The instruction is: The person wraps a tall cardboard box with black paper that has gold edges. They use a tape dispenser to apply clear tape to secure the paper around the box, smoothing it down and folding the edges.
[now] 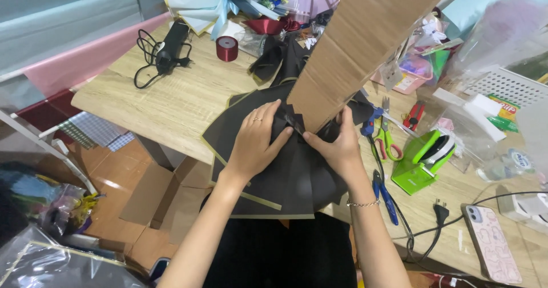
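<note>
Both forearms come up from the bottom of the frame, and between them, at the centre, lie the dark wrapping sheets (pixel 274 174) with their pale gold edges, spread over the near edge of the wooden table (pixel 171 99) and hanging a little past it. My left hand (pixel 257 139) lies flat on the paper, fingers mostly closed together, with the thumb and forefinger pressing at a small gathered fold (pixel 292 121) in the middle. My right hand (pixel 337 142) meets it from the other side, thumb and fingers pinched on the same fold, so both hands are nearly closed on that one spot. A long strip of brown cardboard (pixel 354 42) rises from just behind the fold toward the top of the frame; whether it touches the paper I cannot tell.

To do this pleat well, I judge I should keep the left palm weighing the sheets down so they do not slide off the table edge, and let only the fingertips shape the crease, even on both sides.

Right of centre lie green-handled scissors (pixel 388 142), a green tape dispenser (pixel 425 159) and a blue-handled tool (pixel 383 194). A phone (pixel 492 243) sits at lower right, a dark red ribbon roll (pixel 226 48) and a glue gun (pixel 168 51) at upper left.
</note>
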